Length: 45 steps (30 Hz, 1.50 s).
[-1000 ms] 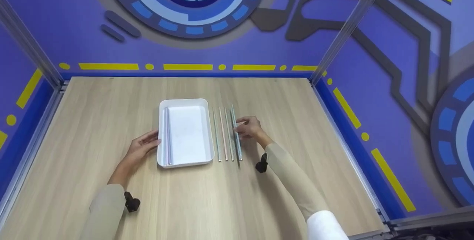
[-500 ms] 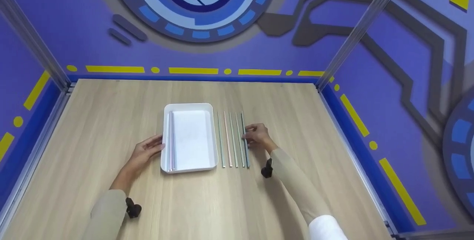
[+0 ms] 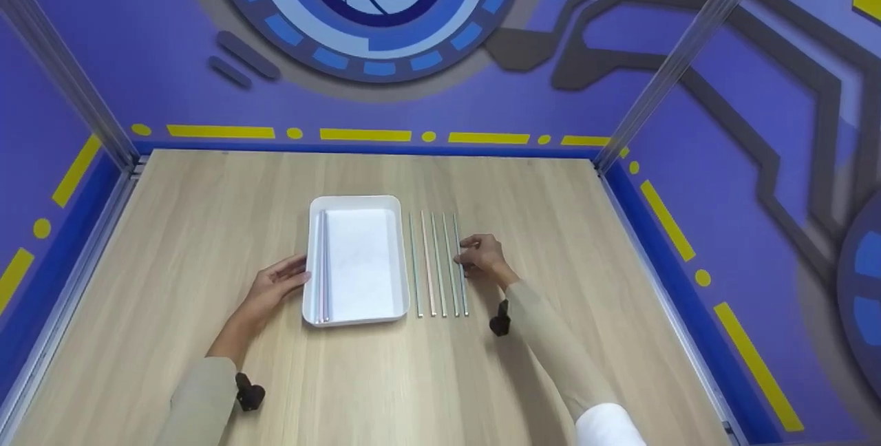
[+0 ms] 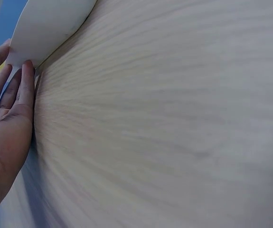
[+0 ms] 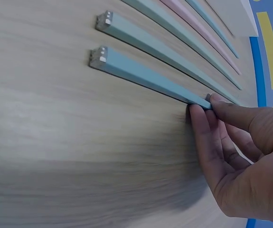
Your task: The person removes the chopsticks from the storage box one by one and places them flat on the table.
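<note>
My right hand (image 3: 482, 253) pinches a blue chopstick (image 5: 141, 74) between thumb and fingers, at the right end of a row. It lies along the tabletop, parallel to the others. Beside it in the right wrist view are a green chopstick (image 5: 160, 50) and a pink chopstick (image 5: 195, 23); several make up the row. A white rectangular tray (image 3: 365, 260) stands left of them, with a few pale pink and lilac chopsticks (image 3: 323, 274) along its left inner side. My left hand (image 3: 270, 288) touches the tray's left outer wall with nearly straight fingers, as the left wrist view also shows.
The wooden tabletop (image 3: 358, 391) is bounded by a purple-blue patterned back wall (image 3: 358, 105) and side walls of the same print. Metal corner posts rise at the back left and back right. Small black devices sit at both wrists.
My right hand has brought the blue chopstick, which overlapped its neighbour at a slight tilt, down into line at the row's right end. The left hand stays at the tray; the head view has shifted slightly.
</note>
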Each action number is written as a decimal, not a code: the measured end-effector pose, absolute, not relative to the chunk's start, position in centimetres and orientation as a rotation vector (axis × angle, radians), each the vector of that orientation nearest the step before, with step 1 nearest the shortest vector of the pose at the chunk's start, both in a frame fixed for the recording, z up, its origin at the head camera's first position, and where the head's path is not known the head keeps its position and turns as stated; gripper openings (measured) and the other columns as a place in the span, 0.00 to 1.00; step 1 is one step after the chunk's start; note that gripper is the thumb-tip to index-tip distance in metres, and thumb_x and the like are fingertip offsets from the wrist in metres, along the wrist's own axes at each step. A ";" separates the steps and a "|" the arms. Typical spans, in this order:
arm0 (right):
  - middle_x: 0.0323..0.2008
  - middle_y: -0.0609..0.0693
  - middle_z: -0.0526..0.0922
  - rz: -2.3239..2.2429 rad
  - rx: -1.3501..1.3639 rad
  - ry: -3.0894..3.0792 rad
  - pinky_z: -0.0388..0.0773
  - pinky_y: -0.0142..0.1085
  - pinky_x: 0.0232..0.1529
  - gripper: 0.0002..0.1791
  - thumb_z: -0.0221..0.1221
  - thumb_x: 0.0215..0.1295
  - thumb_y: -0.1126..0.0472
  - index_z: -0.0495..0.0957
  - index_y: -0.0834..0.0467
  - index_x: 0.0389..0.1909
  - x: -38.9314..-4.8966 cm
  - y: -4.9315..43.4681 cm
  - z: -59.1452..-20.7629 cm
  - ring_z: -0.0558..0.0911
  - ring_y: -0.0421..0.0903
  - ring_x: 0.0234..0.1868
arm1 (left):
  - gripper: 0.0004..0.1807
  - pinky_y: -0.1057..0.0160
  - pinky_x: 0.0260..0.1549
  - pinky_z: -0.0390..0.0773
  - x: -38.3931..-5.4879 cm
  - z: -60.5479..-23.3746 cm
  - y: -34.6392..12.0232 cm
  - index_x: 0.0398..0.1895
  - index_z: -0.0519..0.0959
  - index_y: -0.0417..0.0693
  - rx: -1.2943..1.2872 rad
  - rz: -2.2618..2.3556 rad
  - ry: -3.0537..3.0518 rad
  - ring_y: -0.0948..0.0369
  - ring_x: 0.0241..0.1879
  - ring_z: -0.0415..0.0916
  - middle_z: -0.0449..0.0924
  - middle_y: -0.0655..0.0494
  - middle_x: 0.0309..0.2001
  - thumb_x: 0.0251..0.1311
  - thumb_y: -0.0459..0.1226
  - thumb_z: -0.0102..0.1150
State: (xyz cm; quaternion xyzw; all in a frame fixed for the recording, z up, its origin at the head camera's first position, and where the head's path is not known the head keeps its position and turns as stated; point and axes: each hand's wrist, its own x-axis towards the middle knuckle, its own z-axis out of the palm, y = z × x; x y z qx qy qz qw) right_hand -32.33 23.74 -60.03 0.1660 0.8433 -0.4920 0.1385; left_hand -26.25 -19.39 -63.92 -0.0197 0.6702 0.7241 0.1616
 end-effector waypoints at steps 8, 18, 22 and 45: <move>0.39 0.61 0.89 -1.396 0.344 2.494 0.90 0.37 0.33 0.17 0.68 0.64 0.65 0.81 0.68 0.51 -32.6 23.4 -59.1 0.88 0.46 0.32 | 0.37 0.74 0.60 0.79 -26.3 -64.0 -19.8 0.77 0.63 0.39 -0.064 2.077 1.930 0.70 0.62 0.74 0.63 0.38 0.76 0.68 0.40 0.65; 0.36 0.60 0.87 -1.316 0.163 2.529 0.90 0.41 0.38 0.12 0.60 0.74 0.61 0.83 0.66 0.49 -33.2 21.7 -56.4 0.87 0.50 0.34 | 0.36 0.73 0.60 0.80 -26.0 -64.3 -19.6 0.76 0.63 0.38 -0.068 2.106 1.895 0.71 0.60 0.76 0.63 0.36 0.76 0.69 0.37 0.64; 0.37 0.62 0.87 -1.366 0.034 2.481 0.90 0.51 0.44 0.13 0.59 0.75 0.62 0.82 0.67 0.51 -33.7 19.7 -55.2 0.89 0.59 0.39 | 0.35 0.73 0.60 0.79 -26.0 -64.2 -19.4 0.76 0.63 0.38 -0.058 2.121 1.877 0.69 0.61 0.75 0.63 0.36 0.76 0.69 0.36 0.64; 0.45 0.65 0.87 -1.162 -0.165 2.307 0.90 0.44 0.46 0.22 0.62 0.72 0.61 0.76 0.67 0.62 -33.1 2.0 -57.5 0.90 0.61 0.44 | 0.34 0.71 0.61 0.80 -26.5 -64.5 -19.2 0.76 0.64 0.38 -0.052 2.138 1.889 0.57 0.67 0.73 0.66 0.35 0.74 0.69 0.35 0.63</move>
